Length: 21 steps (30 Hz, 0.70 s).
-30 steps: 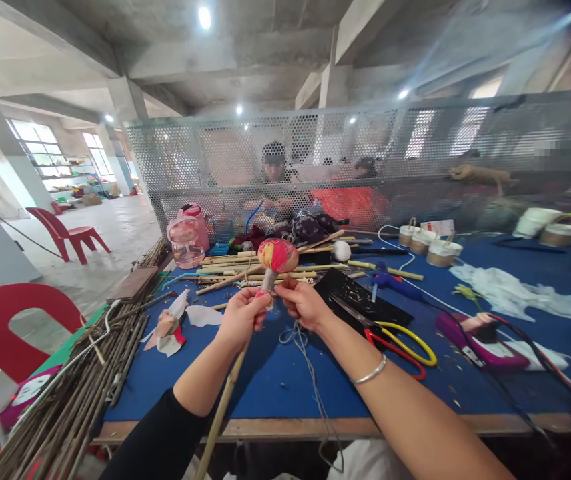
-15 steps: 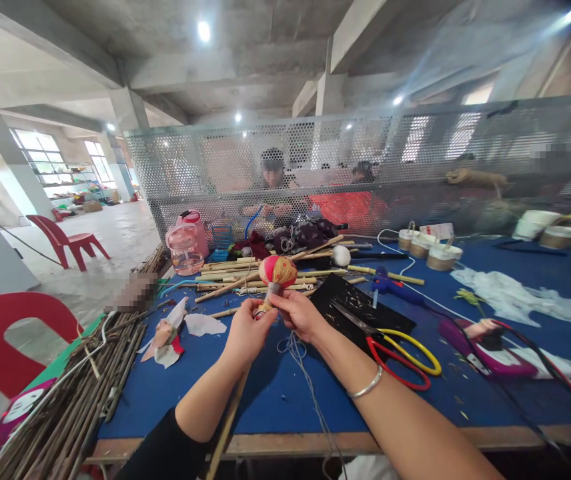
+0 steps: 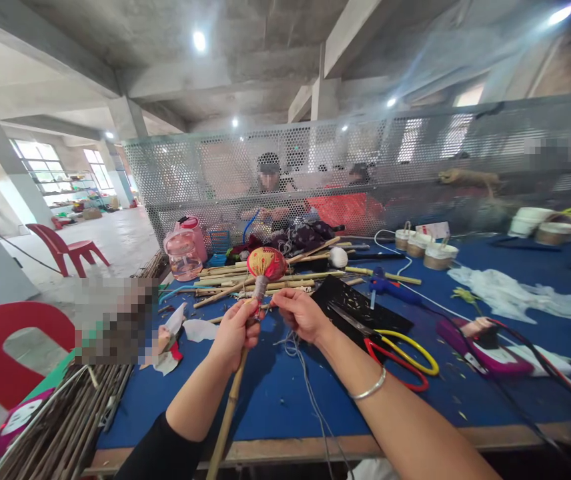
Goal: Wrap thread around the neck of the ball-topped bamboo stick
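My left hand (image 3: 238,327) is closed around a bamboo stick (image 3: 233,400), just below its padded head. That round head (image 3: 266,264) is covered in red and yellow patterned cloth, gathered at a neck wound with grey cord. Thumb and fingers of my right hand (image 3: 298,310) are pinched together just right of the neck, on what looks like the thin grey cord (image 3: 310,393), whose loose strands fall below the hand over the table edge. The exact grip is too small to see clearly. To the right lie large scissors (image 3: 405,353) with red and yellow handles.
Bamboo sticks (image 3: 215,274) and a white ball (image 3: 338,257) lie behind my hands. A blue glue gun (image 3: 398,290) rests by a black cloth (image 3: 335,290). Cloth scraps (image 3: 168,353) and bundled twigs (image 3: 80,413) are at left. Beyond the perforated screen (image 3: 205,160) sits a person.
The padded head has turned, showing more yellow patterned cloth, and moved slightly left. My left hand has shifted lower and left on the stick; my right fingers have come away from the neck.
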Motion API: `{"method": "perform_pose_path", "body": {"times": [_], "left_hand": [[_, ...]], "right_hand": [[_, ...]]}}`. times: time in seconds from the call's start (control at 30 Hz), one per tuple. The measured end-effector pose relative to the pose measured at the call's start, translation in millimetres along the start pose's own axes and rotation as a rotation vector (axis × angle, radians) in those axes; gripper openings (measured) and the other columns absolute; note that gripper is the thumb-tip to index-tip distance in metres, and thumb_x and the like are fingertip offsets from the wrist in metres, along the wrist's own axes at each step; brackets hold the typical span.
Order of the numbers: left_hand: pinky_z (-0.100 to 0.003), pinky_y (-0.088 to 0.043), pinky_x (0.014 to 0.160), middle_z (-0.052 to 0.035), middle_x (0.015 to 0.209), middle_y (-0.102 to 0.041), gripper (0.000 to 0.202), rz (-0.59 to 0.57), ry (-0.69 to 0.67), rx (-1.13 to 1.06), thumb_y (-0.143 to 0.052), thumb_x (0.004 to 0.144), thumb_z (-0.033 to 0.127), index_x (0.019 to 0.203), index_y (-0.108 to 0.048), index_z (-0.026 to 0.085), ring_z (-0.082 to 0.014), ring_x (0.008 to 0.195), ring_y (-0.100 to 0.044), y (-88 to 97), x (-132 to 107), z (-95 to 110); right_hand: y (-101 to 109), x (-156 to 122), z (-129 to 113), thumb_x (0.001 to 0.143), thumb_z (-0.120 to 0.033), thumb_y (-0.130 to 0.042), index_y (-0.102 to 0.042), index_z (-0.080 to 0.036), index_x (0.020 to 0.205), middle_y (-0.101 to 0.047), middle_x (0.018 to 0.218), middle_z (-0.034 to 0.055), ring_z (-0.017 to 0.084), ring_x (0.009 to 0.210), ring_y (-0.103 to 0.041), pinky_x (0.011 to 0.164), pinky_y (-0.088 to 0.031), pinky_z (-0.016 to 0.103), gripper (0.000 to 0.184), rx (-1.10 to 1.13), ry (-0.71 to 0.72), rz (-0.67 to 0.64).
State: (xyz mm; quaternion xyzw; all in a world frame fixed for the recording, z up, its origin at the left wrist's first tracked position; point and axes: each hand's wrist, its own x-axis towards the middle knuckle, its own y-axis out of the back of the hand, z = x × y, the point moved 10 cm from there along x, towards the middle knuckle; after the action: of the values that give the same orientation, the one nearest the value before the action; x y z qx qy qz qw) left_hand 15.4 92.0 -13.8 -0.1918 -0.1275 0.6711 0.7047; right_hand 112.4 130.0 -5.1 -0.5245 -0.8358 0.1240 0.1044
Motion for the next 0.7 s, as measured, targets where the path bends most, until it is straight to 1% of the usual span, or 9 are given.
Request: {"method": "perform_pose_path", "body": {"times": [0.13, 0.23, 0.3, 0.37, 0.43, 0.5, 0.57, 0.63, 0.7], "left_hand": [[-0.009, -0.012, 0.031, 0.0059, 0.063, -0.048, 0.031, -0.089, 0.115, -0.157, -0.070, 0.069, 0.035, 0.077, -0.047, 0.016, 0.0031, 0.035, -0.022, -9.6, -3, -8], [-0.008, -0.009, 0.029, 0.0061, 0.056, -0.041, 0.024, -0.208, 0.284, -0.260, -0.063, 0.076, 0.033, 0.072, -0.050, 0.014, 0.0027, 0.034, -0.016, -21.5, -8, -19], [-0.008, -0.010, 0.029, 0.0039, 0.055, -0.043, 0.022, -0.251, 0.354, -0.286, -0.056, 0.081, 0.033, 0.075, -0.054, 0.012, 0.0020, 0.034, -0.016, -25.1, -10, -25], [-0.009, -0.015, 0.029, 0.0002, 0.058, -0.051, 0.024, -0.234, 0.397, -0.236, -0.051, 0.085, 0.035, 0.083, -0.058, 0.012, 0.0007, 0.033, -0.022, -22.4, -7, -32], [-0.012, -0.026, 0.030, -0.0027, 0.062, -0.057, 0.030, -0.139, 0.410, -0.083, -0.049, 0.086, 0.041, 0.088, -0.059, 0.013, -0.0027, 0.034, -0.036, -11.4, -2, -42], [-0.017, -0.038, 0.036, -0.0026, 0.065, -0.060, 0.038, -0.004, 0.300, 0.111, -0.049, 0.085, 0.052, 0.091, -0.057, 0.016, -0.0085, 0.041, -0.051, 3.3, 6, -39], [-0.021, -0.043, 0.040, -0.0001, 0.067, -0.061, 0.044, 0.072, 0.139, 0.258, -0.055, 0.079, 0.059, 0.096, -0.053, 0.019, -0.0123, 0.047, -0.058, 9.1, 10, -29], [-0.020, -0.041, 0.039, 0.0032, 0.062, -0.058, 0.047, 0.085, 0.005, 0.351, -0.065, 0.071, 0.058, 0.096, -0.051, 0.020, -0.0111, 0.044, -0.055, 7.4, 10, -20], [-0.017, -0.034, 0.035, 0.0068, 0.053, -0.052, 0.047, 0.097, -0.087, 0.388, -0.072, 0.066, 0.053, 0.088, -0.050, 0.019, -0.0073, 0.036, -0.046, 6.5, 9, -13]], "right_hand": [[0, 2, 3, 0.056, -0.049, -0.078, -0.054, -0.017, 0.063, -0.026, 0.037, -0.0119, 0.003, 0.035, -0.014, 0.037, -0.005, 0.022, 0.040, -0.026, -0.010, -0.021], [-2, 2, -2, 0.058, -0.047, -0.078, -0.058, -0.017, 0.070, -0.038, 0.042, -0.0096, 0.002, 0.035, -0.014, 0.036, -0.004, 0.023, 0.038, -0.023, 0.038, -0.055], [-6, 3, -1, 0.061, -0.047, -0.076, -0.059, -0.016, 0.072, -0.044, 0.046, -0.0077, 0.002, 0.035, -0.013, 0.036, -0.004, 0.023, 0.037, -0.015, 0.042, -0.104], [-5, 5, 5, 0.062, -0.048, -0.074, -0.058, -0.015, 0.070, -0.043, 0.046, -0.0071, 0.002, 0.035, -0.013, 0.036, -0.005, 0.022, 0.037, -0.007, 0.015, -0.118], [2, 10, 12, 0.062, -0.047, -0.074, -0.057, -0.015, 0.068, -0.041, 0.043, -0.0077, 0.002, 0.035, -0.014, 0.036, -0.005, 0.022, 0.038, -0.021, -0.005, -0.065], [11, 13, 18, 0.061, -0.047, -0.075, -0.056, -0.015, 0.068, -0.038, 0.040, -0.0088, 0.003, 0.034, -0.015, 0.036, -0.004, 0.022, 0.037, -0.070, -0.020, 0.004], [16, 15, 21, 0.061, -0.046, -0.075, -0.055, -0.016, 0.066, -0.033, 0.037, -0.0102, 0.003, 0.033, -0.016, 0.035, -0.005, 0.023, 0.037, -0.111, -0.023, 0.052], [15, 15, 21, 0.061, -0.047, -0.075, -0.055, -0.016, 0.066, -0.031, 0.037, -0.0104, 0.003, 0.033, -0.017, 0.035, -0.006, 0.023, 0.037, -0.130, -0.012, 0.061], [11, 14, 19, 0.063, -0.047, -0.073, -0.057, -0.015, 0.068, -0.031, 0.038, -0.0103, 0.003, 0.033, -0.017, 0.036, -0.006, 0.024, 0.036, -0.140, 0.000, 0.049]]}}
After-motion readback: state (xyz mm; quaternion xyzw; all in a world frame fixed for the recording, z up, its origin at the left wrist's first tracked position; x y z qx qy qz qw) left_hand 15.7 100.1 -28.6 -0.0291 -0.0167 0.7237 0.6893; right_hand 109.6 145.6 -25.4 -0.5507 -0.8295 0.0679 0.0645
